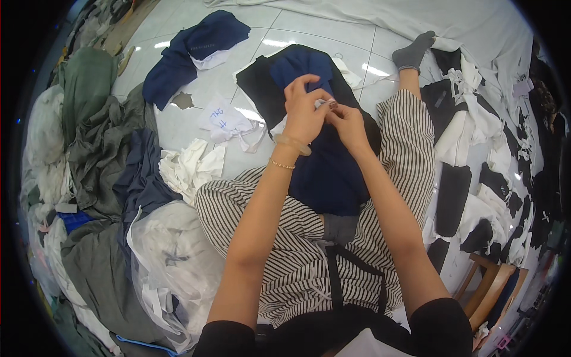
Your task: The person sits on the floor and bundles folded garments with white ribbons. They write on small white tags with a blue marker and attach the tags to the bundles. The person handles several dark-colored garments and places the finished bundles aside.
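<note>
My left hand (302, 113) and my right hand (350, 125) meet above the dark cloth in front of me. Both are closed, their fingertips pinched together at a small white piece (322, 103), which looks like paper or fabric and is mostly hidden by the fingers. Beneath them, a navy blue cloth piece (330, 172) runs down toward my lap. It lies over a black cloth (262, 74) spread on the floor. A bracelet and a thick bangle circle my left wrist.
To the left lie a folded navy garment (172, 65), a marked white cloth (229, 122), crumpled white scraps (191, 168) and a clear plastic bag (172, 256). Grey-green fabric (92, 160) is heaped farther left. Black and white pieces (455, 190) cover the right side, near a wooden frame (491, 291).
</note>
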{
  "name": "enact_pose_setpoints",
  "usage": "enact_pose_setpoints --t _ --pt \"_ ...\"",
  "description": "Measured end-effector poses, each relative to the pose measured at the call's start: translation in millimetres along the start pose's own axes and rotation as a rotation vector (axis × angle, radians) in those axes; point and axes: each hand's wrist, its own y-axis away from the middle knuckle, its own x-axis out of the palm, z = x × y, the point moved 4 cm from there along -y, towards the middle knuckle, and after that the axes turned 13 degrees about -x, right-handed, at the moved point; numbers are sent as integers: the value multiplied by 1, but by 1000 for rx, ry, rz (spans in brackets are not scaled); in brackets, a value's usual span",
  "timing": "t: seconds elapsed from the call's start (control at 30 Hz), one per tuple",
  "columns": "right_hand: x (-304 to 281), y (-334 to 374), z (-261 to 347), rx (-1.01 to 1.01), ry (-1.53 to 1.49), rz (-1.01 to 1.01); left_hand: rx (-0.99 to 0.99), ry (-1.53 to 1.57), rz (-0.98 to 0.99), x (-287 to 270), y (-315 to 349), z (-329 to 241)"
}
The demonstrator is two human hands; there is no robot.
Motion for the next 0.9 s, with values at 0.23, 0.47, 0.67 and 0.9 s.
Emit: enact_pose_setpoints --t 0.23,0.47,0.67,0.9 --pt "-1 9 1 87 -476 299 -72 -75 362 9 -34 4" --pt "-16 -1 6 -46 22 467 -338 352 583 26 -25 48" --pt "-5 10 44 -829 615 450 -434 397 636 27 -7 70" --pt "-5 11 43 -962 746 145 -359 614 707 18 -10 62"
